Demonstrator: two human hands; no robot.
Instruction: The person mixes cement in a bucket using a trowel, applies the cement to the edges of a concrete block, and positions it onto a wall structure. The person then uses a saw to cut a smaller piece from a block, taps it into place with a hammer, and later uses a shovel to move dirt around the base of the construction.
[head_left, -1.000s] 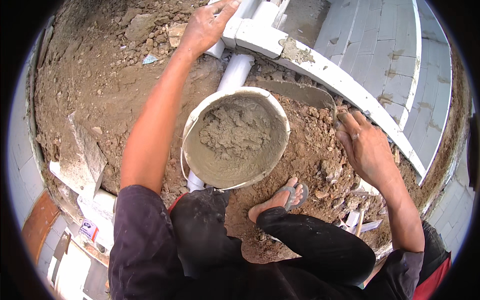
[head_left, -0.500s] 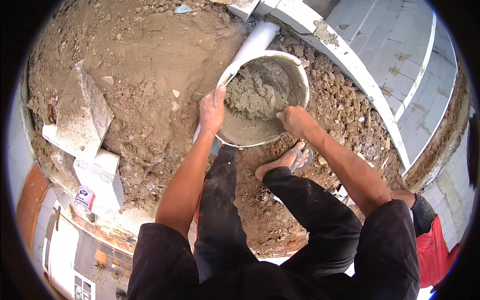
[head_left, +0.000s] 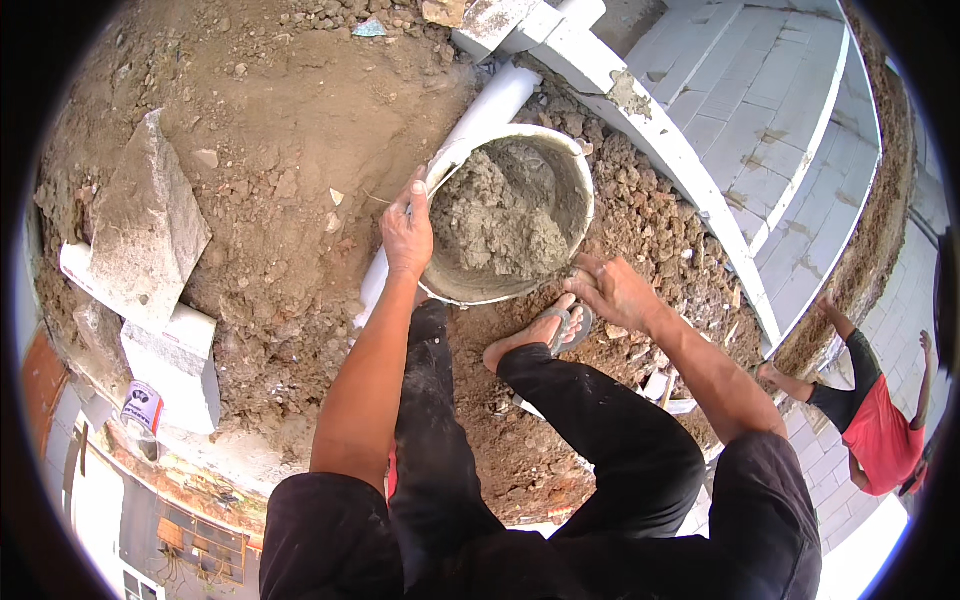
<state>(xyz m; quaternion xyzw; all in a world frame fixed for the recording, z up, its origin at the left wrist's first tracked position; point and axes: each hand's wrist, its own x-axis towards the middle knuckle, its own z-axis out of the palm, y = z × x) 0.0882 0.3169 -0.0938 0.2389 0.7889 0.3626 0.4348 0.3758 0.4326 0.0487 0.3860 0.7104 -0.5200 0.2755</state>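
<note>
A round bucket (head_left: pixel 585 200), pale at the rim and tilted toward me, holds a lumpy heap of wet grey mortar (head_left: pixel 510 225). My left hand (head_left: pixel 408 240) grips its left rim, with the thumb up along the edge and the other fingers partly hidden. At the lower right rim my right hand (head_left: pixel 615 290) is closed with curled fingers. Whatever those fingers hold, if anything, I cannot make out. Below that hand, my foot in a grey flip-flop (head_left: pixel 572 328) stands on the soil.
A white pipe (head_left: pixel 500 100) runs behind the bucket. To the right, a pale concrete edge (head_left: pixel 690 185) borders a grey block wall (head_left: pixel 790 130). Broken concrete pieces (head_left: pixel 150 215) and a small can (head_left: pixel 142 408) lie left. Another person in red (head_left: pixel 885 440) is far right.
My right hand has drawn back from the mortar to outside the bucket's lower right rim. The mortar heap has shifted toward me. The person in red shows more fully now.
</note>
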